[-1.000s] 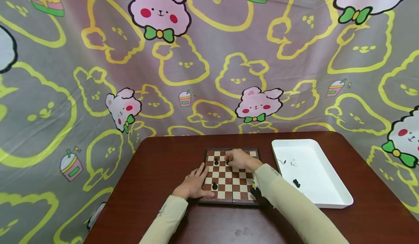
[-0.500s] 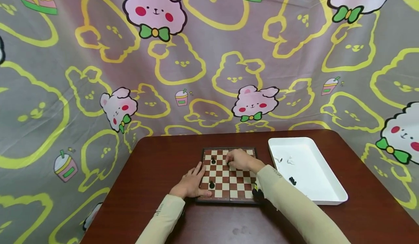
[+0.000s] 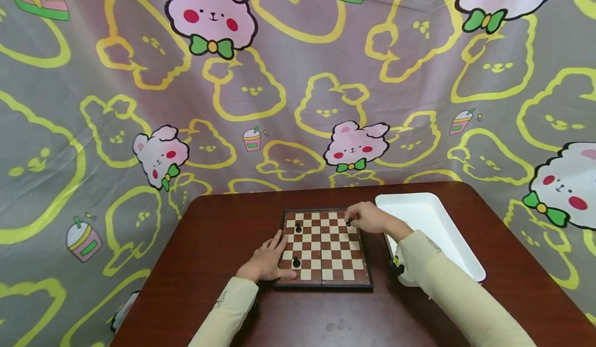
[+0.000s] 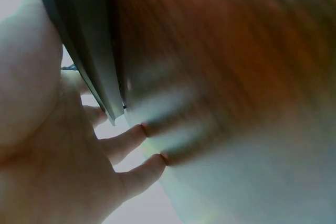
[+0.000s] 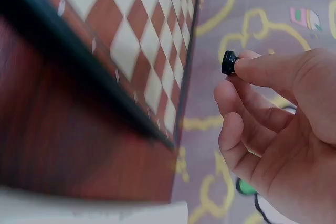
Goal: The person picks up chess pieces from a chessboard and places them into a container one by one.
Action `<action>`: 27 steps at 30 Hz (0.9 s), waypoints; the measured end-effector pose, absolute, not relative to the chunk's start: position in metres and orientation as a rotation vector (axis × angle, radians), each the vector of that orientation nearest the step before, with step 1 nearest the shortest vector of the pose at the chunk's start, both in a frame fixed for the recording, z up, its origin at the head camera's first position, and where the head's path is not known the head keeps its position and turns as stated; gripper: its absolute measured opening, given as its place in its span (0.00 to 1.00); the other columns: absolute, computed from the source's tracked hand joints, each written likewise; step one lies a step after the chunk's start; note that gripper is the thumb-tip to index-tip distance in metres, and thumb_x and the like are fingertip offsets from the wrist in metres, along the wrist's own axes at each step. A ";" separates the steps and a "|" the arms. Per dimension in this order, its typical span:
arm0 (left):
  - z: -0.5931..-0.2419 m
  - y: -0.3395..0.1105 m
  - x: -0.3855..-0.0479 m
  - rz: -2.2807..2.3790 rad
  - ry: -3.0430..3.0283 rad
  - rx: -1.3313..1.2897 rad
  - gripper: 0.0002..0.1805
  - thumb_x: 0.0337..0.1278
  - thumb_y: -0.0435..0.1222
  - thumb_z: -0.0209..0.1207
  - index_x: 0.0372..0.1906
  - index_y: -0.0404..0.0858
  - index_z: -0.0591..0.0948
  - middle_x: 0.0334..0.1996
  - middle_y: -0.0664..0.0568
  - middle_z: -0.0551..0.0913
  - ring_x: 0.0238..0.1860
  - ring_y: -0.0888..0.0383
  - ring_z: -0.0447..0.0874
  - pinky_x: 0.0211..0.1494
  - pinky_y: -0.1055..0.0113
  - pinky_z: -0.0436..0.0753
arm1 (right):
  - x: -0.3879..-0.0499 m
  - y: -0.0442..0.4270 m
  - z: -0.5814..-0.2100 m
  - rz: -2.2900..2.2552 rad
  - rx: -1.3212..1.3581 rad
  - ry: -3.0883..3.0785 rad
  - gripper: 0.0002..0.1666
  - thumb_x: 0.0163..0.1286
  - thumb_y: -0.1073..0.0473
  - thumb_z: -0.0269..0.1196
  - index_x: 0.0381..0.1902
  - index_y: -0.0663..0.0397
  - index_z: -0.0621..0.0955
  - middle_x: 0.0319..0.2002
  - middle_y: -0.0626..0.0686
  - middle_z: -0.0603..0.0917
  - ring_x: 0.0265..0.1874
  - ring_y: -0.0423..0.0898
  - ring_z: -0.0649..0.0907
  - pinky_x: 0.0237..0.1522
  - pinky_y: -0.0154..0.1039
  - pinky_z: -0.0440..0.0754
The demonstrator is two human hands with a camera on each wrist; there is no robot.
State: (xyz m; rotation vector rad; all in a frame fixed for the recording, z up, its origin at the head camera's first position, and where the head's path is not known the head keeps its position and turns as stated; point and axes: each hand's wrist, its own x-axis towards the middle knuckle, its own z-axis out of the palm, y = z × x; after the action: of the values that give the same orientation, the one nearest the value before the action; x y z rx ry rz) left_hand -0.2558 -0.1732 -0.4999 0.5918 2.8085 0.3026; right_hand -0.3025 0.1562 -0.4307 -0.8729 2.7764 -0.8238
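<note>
In the head view a chessboard (image 3: 332, 249) with brown and cream squares lies on the table. My left hand (image 3: 266, 262) rests along its left edge, fingers spread and thumb over the near left corner; the left wrist view shows fingertips touching the tabletop beside the board's dark side (image 4: 86, 40). Between thumb and fingertips, my right hand (image 3: 372, 219) pinches a small black chess piece (image 5: 229, 62), held over the board's far right corner. Only the piece's base shows; fingers hide its top. Two black chess pieces stand on the left half, one farther back (image 3: 298, 228), one nearer (image 3: 296, 262).
A white tray (image 3: 426, 198) stands right of the board, partly covered by my right forearm, which hides the pieces in it. The brown table (image 3: 223, 233) meets a patterned cloth (image 3: 288, 130) hanging behind and at the sides.
My right hand has lifted the black chess piece from the board's far middle and carried it to the right, toward the tray. The left hand stays at the board's edge.
</note>
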 end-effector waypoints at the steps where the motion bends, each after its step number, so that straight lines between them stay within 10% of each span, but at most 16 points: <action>1: -0.500 -0.173 -0.256 0.303 2.809 0.593 0.61 0.41 0.68 0.60 0.75 0.41 0.49 0.75 0.43 0.41 0.69 0.37 0.52 0.60 0.39 0.63 | -0.302 0.163 -0.428 -0.825 -0.854 2.783 0.09 0.65 0.70 0.58 0.37 0.55 0.84 0.34 0.49 0.84 0.24 0.42 0.74 0.29 0.40 0.72; 27: -0.496 -0.174 -0.255 0.323 2.819 0.607 0.61 0.41 0.67 0.61 0.75 0.40 0.50 0.74 0.43 0.42 0.68 0.37 0.54 0.59 0.39 0.64 | -0.286 0.280 -0.424 -0.837 -0.632 2.896 0.08 0.60 0.71 0.60 0.37 0.61 0.82 0.31 0.52 0.84 0.26 0.42 0.80 0.29 0.40 0.75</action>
State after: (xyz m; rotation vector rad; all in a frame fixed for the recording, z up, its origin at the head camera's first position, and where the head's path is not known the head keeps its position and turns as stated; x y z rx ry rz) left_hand -0.2549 -0.1739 -0.4958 0.6068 2.8190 0.3228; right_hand -0.2858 0.2796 -0.4236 -0.6321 2.8962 -0.8368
